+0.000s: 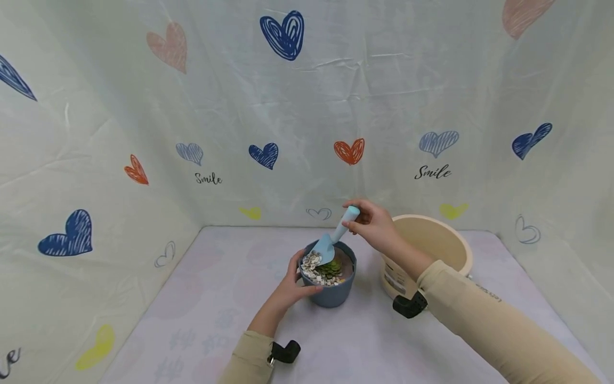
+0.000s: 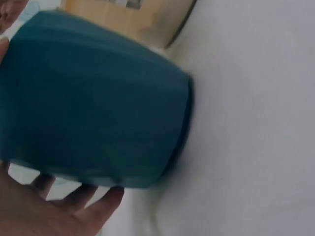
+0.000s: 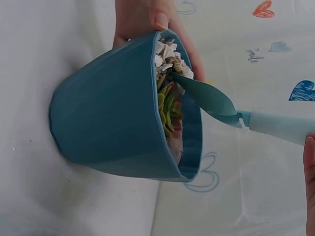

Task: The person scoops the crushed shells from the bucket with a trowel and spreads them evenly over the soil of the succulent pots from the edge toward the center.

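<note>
A blue flowerpot (image 1: pixel 331 296) stands on the table, holding a green succulent (image 1: pixel 330 268) and whitish pebbles (image 1: pixel 310 262) along its left side. My left hand (image 1: pixel 293 287) grips the pot from the left, thumb at the near rim and fingers round the far side. In my right hand (image 1: pixel 376 224), the pale handle of a light-blue trowel (image 1: pixel 346 220) is pinched between thumb and fingers. The trowel slants down into the pot, and its blade (image 3: pixel 209 98) dips among the pebbles beside the succulent in the right wrist view.
A large cream bucket (image 1: pixel 431 234) stands right of the pot, partly behind my right forearm. The table (image 1: pixel 206 298) has a pale patterned cover. Behind it hangs a white curtain (image 1: pixel 307 106) printed with hearts. A black wrist camera (image 1: pixel 410 305) sits on the right sleeve.
</note>
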